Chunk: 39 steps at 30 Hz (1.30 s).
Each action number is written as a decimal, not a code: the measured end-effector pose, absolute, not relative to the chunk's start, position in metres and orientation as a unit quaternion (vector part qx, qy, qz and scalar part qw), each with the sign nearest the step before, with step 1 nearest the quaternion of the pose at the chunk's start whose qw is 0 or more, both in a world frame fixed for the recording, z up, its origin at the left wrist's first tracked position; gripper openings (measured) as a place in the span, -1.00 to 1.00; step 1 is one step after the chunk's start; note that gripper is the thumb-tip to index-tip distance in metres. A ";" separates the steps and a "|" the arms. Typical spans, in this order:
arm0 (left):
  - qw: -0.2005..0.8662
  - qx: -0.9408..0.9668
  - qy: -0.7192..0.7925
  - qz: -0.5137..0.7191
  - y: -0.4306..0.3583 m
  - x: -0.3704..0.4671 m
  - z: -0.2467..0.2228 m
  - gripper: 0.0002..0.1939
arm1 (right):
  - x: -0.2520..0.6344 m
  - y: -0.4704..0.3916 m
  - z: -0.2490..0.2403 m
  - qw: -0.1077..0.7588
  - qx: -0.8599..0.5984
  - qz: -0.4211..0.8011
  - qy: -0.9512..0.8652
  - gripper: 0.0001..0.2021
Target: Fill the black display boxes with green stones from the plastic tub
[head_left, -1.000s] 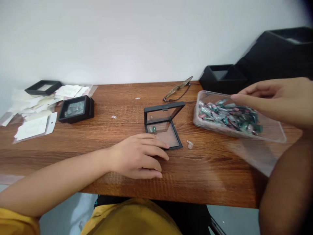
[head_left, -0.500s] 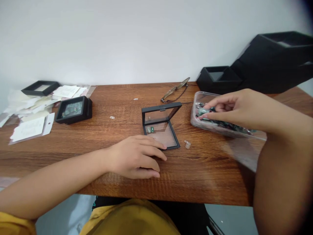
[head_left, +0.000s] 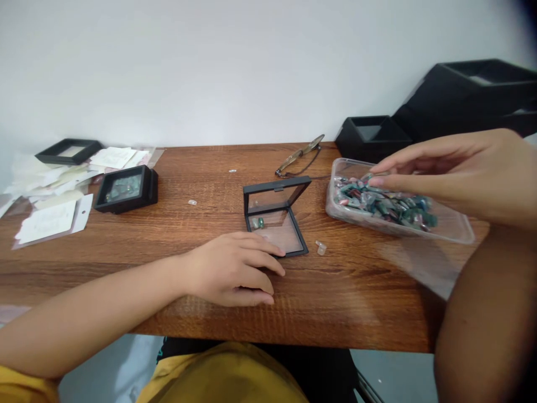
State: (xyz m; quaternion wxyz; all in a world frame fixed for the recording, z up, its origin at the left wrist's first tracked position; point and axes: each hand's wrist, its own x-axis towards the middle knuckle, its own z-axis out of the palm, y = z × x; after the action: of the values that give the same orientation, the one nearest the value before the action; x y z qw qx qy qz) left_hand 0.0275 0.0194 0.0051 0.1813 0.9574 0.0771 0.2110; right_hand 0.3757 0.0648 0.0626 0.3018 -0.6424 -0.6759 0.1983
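My left hand (head_left: 235, 270) lies flat with its fingers apart, over the near left part of an open black-framed display case (head_left: 300, 229). The case has a clear film in its base and a raised lid. Two small green and pale pieces (head_left: 259, 223) sit inside it at the left. My right hand (head_left: 444, 173) is over a clear plastic box (head_left: 455, 226) full of small glossy green and pink pieces (head_left: 390, 207). Its thumb and forefinger are pinched together at the top of the heap; whatever is between them is too small to make out.
Eyeglasses (head_left: 300, 157) lie behind the case. Clear bits (head_left: 321, 247) rest to its right. Black cases (head_left: 373, 137) stand at the back right. At left are a filled black case (head_left: 126, 187), another frame (head_left: 68, 151) and white cards in plastic sleeves (head_left: 48, 221).
My right hand has shifted right and slightly up over the plastic box, uncovering more of the pieces. The greenish piece at its fingertips no longer shows clearly. My left hand stays put.
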 end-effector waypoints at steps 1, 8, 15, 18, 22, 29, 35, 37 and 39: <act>0.182 0.957 0.077 0.211 0.020 0.027 0.005 -0.84 | 0.373 0.063 0.065 0.313 -0.639 0.211 -0.670 -0.58; 0.185 0.957 0.075 0.212 0.020 0.027 0.005 -0.83 | 0.369 0.062 0.069 0.348 -0.646 0.218 -0.644 -0.60; 0.188 0.956 0.078 0.211 0.020 0.027 0.005 -0.83 | 0.380 0.074 0.056 0.253 -0.681 0.212 -0.654 -0.75; 0.192 0.955 0.077 0.213 0.020 0.027 0.004 -0.83 | 0.374 0.080 0.053 0.202 -0.667 0.222 -0.682 -0.71; 0.202 0.954 0.079 0.209 0.020 0.027 0.005 -0.84 | 0.365 0.089 0.044 0.128 -0.642 0.139 -0.743 -0.68; 0.203 0.955 0.078 0.204 0.021 0.028 0.006 -0.82 | 0.359 0.093 0.038 0.082 -0.656 0.113 -0.742 -0.73; 0.203 0.955 0.081 0.199 0.021 0.028 0.006 -0.82 | 0.358 0.090 0.044 0.057 -0.662 0.122 -0.738 -0.79; 0.202 0.955 0.080 0.202 0.021 0.028 0.005 -0.82 | 0.359 0.089 0.044 0.061 -0.649 0.124 -0.748 -0.81; 0.201 0.955 0.080 0.202 0.021 0.027 0.005 -0.82 | 0.360 0.089 0.043 0.065 -0.643 0.128 -0.752 -0.81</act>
State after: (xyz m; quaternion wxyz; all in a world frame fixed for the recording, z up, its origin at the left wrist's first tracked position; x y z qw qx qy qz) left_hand 0.0271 0.0206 0.0049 0.2011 0.9551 0.0800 0.2022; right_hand 0.3602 0.0889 0.0425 0.0654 -0.6434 -0.7520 0.1277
